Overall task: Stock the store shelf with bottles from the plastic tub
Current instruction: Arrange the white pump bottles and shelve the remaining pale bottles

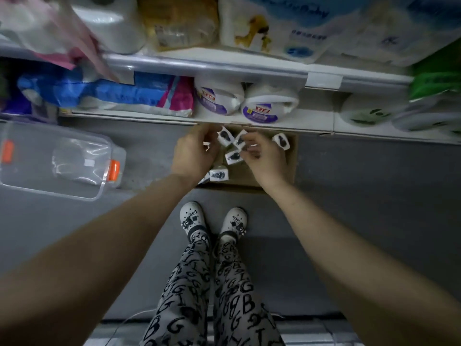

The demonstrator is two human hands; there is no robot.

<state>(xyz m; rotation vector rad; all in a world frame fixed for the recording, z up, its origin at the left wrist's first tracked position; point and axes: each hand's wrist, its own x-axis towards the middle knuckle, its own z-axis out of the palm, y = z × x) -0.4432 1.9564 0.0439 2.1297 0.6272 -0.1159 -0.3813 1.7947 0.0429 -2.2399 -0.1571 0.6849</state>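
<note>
Both hands reach into a cardboard box (247, 174) on the floor under the shelf (274, 127). The left hand (193, 152) grips a white pack (225, 137); the right hand (265, 158) pinches a second pack (239, 141) just beside it. The clear plastic tub (30, 156) lies well left of both.

The bottles (233, 156) show as small white pieces, each with a black mark. Five are in view, lying at different tilts in a shallow cardboard box (290, 168) on the floor, just under the edge of the lowest store shelf (149, 116). Your left hand (194, 153) grips the upper-left bottle (225, 137) at its fingertips. Your right hand (265, 157) pinches the middle bottle (240, 140), which is touching or nearly touching it. One bottle sits alone at the box's far right corner, and another lies by your left wrist. The plastic tub (50, 193) is clear with orange latches (114, 170). It rests on the floor well to the left of the box.
</note>
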